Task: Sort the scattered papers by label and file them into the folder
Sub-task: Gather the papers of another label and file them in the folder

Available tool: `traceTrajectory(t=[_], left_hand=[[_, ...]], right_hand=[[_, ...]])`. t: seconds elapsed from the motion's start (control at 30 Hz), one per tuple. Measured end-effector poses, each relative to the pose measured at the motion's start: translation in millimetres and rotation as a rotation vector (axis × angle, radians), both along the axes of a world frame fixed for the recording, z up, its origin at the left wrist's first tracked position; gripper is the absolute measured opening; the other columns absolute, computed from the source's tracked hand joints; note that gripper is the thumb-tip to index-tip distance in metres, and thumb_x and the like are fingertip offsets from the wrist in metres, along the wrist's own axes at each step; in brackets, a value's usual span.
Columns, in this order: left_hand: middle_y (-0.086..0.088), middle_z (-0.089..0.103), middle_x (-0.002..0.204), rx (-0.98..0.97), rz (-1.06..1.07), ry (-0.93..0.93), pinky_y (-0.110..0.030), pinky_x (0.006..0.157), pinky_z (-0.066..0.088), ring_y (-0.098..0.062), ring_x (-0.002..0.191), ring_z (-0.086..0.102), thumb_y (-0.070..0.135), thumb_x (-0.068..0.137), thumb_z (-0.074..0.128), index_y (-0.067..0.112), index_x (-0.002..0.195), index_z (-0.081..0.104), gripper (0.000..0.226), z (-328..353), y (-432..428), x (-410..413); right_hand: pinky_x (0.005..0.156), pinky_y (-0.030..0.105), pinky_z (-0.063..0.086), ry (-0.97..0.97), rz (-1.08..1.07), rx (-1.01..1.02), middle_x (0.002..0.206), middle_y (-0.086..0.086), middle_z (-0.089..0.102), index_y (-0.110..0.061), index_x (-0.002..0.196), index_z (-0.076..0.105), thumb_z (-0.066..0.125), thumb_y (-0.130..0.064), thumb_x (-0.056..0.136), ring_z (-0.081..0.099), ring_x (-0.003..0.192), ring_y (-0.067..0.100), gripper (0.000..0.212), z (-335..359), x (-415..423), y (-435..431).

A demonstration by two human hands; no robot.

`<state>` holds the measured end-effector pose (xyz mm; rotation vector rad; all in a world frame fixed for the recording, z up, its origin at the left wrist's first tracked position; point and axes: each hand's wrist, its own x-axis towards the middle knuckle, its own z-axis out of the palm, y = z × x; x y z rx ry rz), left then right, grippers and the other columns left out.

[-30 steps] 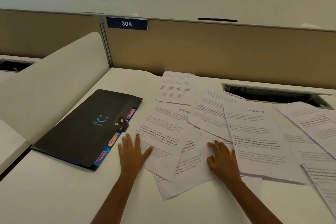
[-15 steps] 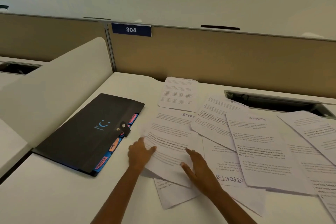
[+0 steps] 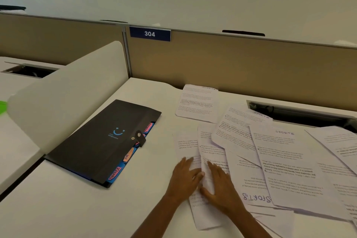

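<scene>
Where papers [image 3: 286, 160] lie, a white desk [image 3: 77, 208] (partition [image 3: 241, 63] behind).

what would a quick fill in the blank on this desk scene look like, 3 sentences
1. The sign on the partition reads ____.
2. The black folder lies to the ____ of the scattered papers.
3. The left hand and right hand both rest on ____.

Missing words: 304; left; papers
</scene>
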<state>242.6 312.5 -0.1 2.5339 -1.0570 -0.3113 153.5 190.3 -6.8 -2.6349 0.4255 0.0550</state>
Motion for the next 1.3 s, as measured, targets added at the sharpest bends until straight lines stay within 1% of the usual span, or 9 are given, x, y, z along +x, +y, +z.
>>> traceTrajectory(t=[0.1, 0.17, 0.27, 0.37, 0.5, 0.8, 0.87, 0.97, 1.3], left_hand=[[0.002, 0.068, 0.112, 0.140, 0.093, -0.028, -0.030, 0.077, 0.054, -0.015, 0.098, 0.068, 0.056, 0.092, -0.003, 0.041, 0.102, 0.067, 0.073, -11.9, 4.2, 6.7], [-0.003, 0.059, 0.127, 0.222, 0.123, -0.049, -0.037, 0.084, 0.052, -0.018, 0.109, 0.062, 0.065, 0.086, -0.008, 0.036, 0.117, 0.061, 0.081, -9.0, 10.5, 10.4], [-0.011, -0.005, 0.154, 0.275, 0.041, 0.032, -0.045, 0.115, 0.007, -0.028, 0.144, 0.006, 0.082, 0.046, -0.027, 0.025, 0.147, 0.007, 0.121, -1.2, 11.8, 20.7], [-0.012, -0.015, 0.154, 0.277, 0.198, 0.068, -0.044, 0.115, -0.004, -0.027, 0.143, -0.010, 0.086, 0.057, -0.005, 0.012, 0.146, -0.011, 0.116, 4.4, 13.1, 25.7], [-0.013, 0.020, 0.150, 0.205, 0.349, -0.025, -0.033, 0.113, 0.019, -0.025, 0.138, 0.021, 0.064, 0.081, 0.045, 0.004, 0.142, 0.016, 0.090, 6.1, 13.5, 33.4], [-0.005, 0.038, 0.126, 0.165, 0.520, 0.066, -0.027, 0.093, 0.039, -0.018, 0.116, 0.041, 0.052, 0.077, 0.062, 0.010, 0.121, 0.042, 0.064, 17.9, -11.0, 31.5], [-0.007, 0.041, 0.124, 0.127, 0.549, 0.113, -0.028, 0.092, 0.044, -0.019, 0.113, 0.045, 0.044, 0.082, 0.061, 0.010, 0.117, 0.047, 0.051, 17.5, -15.9, 29.2], [-0.009, 0.051, 0.114, -0.043, 0.593, 0.168, -0.032, 0.084, 0.048, -0.022, 0.102, 0.055, 0.027, 0.091, 0.050, 0.009, 0.106, 0.052, 0.023, 15.3, -14.1, 24.2], [-0.013, 0.061, 0.079, -0.589, 0.810, -0.130, -0.026, 0.053, 0.038, -0.021, 0.062, 0.052, 0.017, 0.095, 0.043, 0.007, 0.087, 0.048, 0.013, 63.2, 10.2, 25.4]], right_hand=[[0.116, 0.032, 0.003, -0.034, -0.084, -0.059, 0.154, 0.003, 0.015, -0.017, 0.146, 0.004, 0.006, -0.069, 0.066, 0.011, 0.143, 0.018, 0.096, -4.6, 2.4, -13.5], [0.116, 0.035, 0.010, -0.053, -0.148, -0.077, 0.152, 0.007, 0.022, -0.015, 0.146, 0.011, 0.025, -0.050, 0.082, 0.018, 0.141, 0.022, 0.074, -5.7, 2.6, -25.2], [0.115, 0.036, 0.020, -0.119, -0.248, -0.010, 0.147, 0.013, 0.031, -0.011, 0.144, 0.022, 0.049, -0.019, 0.090, 0.028, 0.137, 0.026, 0.061, -2.8, 2.8, -42.5], [0.112, 0.037, 0.025, -0.185, -0.382, 0.169, 0.144, 0.014, 0.037, -0.008, 0.141, 0.030, 0.048, -0.010, 0.091, 0.034, 0.134, 0.028, 0.053, 6.3, 3.0, -52.6], [0.099, 0.042, 0.042, -0.280, -0.516, 0.292, 0.130, 0.018, 0.052, -0.004, 0.135, 0.041, 0.043, -0.012, 0.093, 0.052, 0.116, 0.033, 0.042, 19.0, 3.9, -61.8], [0.066, 0.028, 0.044, -0.219, -0.505, 0.316, 0.086, 0.014, 0.061, -0.005, 0.093, 0.060, 0.050, -0.021, 0.088, 0.054, 0.074, 0.021, 0.020, 27.7, 3.1, -62.6], [0.076, 0.031, 0.044, -0.153, -0.416, 0.201, 0.090, 0.011, 0.059, -0.010, 0.089, 0.060, 0.040, -0.049, 0.073, 0.056, 0.086, 0.024, 0.047, 22.5, 3.0, -58.2], [0.113, 0.039, 0.017, 0.012, -0.326, -0.022, 0.148, 0.015, 0.027, -0.015, 0.139, 0.034, 0.012, -0.062, 0.058, 0.021, 0.139, 0.031, 0.097, 5.6, 3.8, -49.3], [0.115, 0.039, -0.004, 0.076, -0.123, -0.027, 0.156, 0.004, -0.003, -0.029, 0.146, 0.012, -0.018, -0.094, 0.031, -0.006, 0.144, 0.024, 0.135, -0.7, -15.2, -48.2]])
